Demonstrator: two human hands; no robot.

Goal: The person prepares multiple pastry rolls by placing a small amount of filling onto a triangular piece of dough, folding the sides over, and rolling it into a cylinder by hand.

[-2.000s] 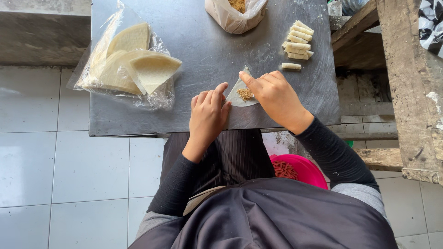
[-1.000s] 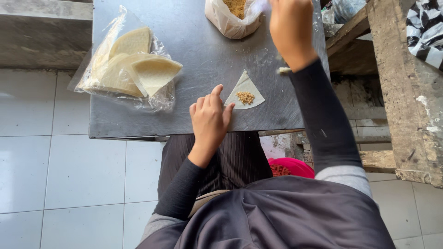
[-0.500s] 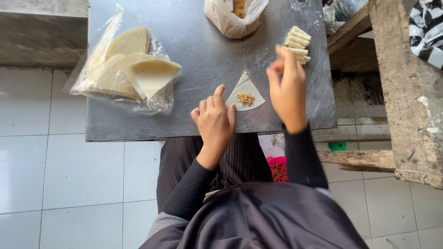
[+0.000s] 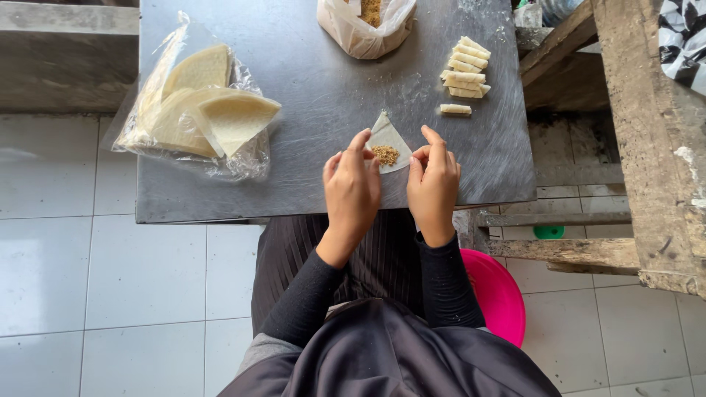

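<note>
A small triangular pastry wrapper lies on the dark metal table with a spoonful of brown crumbly filling on it. My left hand rests at the wrapper's left edge, fingertips touching it. My right hand is at its right edge, fingers curled on the corner. Several rolled pastries are stacked at the far right, one roll lying apart just in front.
A clear plastic bag of cut wrappers lies at the left of the table. A bag of filling stands at the far edge. A pink basin sits on the tiled floor, beside a wooden frame at the right.
My right hand went up to the filling bag, came back down, and now rests on the wrapper's right edge. My left hand stayed at the wrapper's left edge.
</note>
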